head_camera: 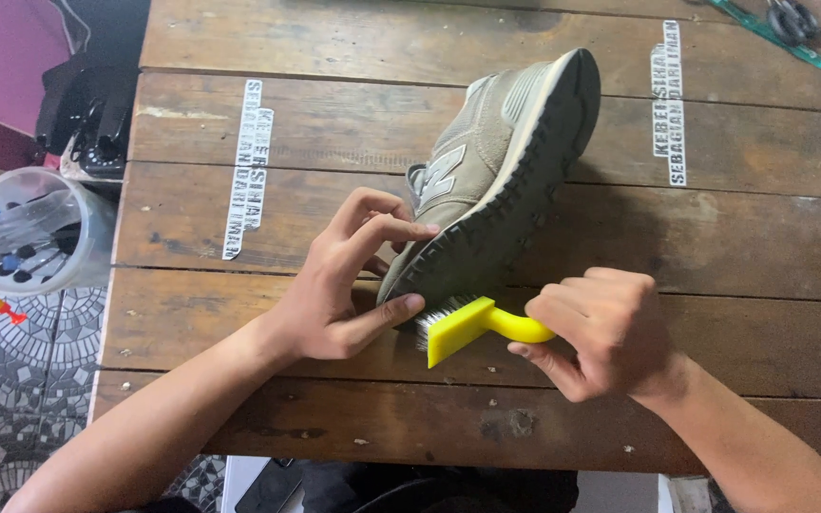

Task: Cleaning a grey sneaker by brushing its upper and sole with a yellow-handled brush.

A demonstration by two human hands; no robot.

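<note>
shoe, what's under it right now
Under the shoe lies the wooden table; the yellow brush presses the toe sole. The shoe hides the planks beneath it.

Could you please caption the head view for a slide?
Left hand steadies a grey sneaker while right hand holds a yellow brush at its sole.

Landmark: table [734, 237], dark brown planks, worn, gaps between boards, pale specks along near edge. White stencilled strips [247, 171] on planks, left and right parts of top. Left of table: floor [21, 380], grey-white mosaic tile. Clear tub [35, 228] of dark-tipped sticks by table's left edge. Beyond tub, past table's far left corner: black clutter [97, 123], magenta panel [2, 57]. Far right corner of table: green ruler [776, 38], scissors [791, 17]. Light even, soft, no hard shadows.
</note>
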